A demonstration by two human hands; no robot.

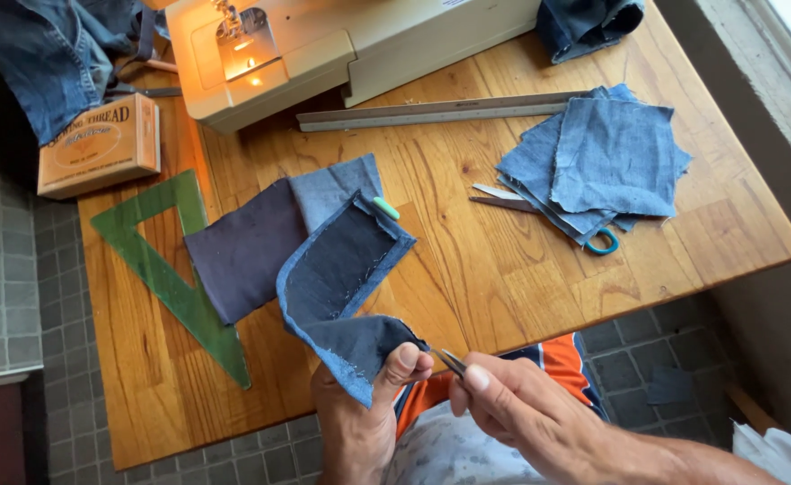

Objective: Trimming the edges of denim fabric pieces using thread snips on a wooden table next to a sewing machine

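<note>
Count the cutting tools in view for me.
2: scissors on the table, partly under the denim squares, and small snips in the right hand beside the left hand. Others may be hidden under fabric.

Bare tabletop [467, 269] between denim strip [337, 278] and scissors [539, 211].

a: i see two bare hands, the left hand [359, 418] and the right hand [525, 413], no gloves, no rings, no sleeves on the forearms.

b: clothes?

a: i make out orange fabric with a dark and white stripe, and a pale grey patterned cloth below it.
</note>
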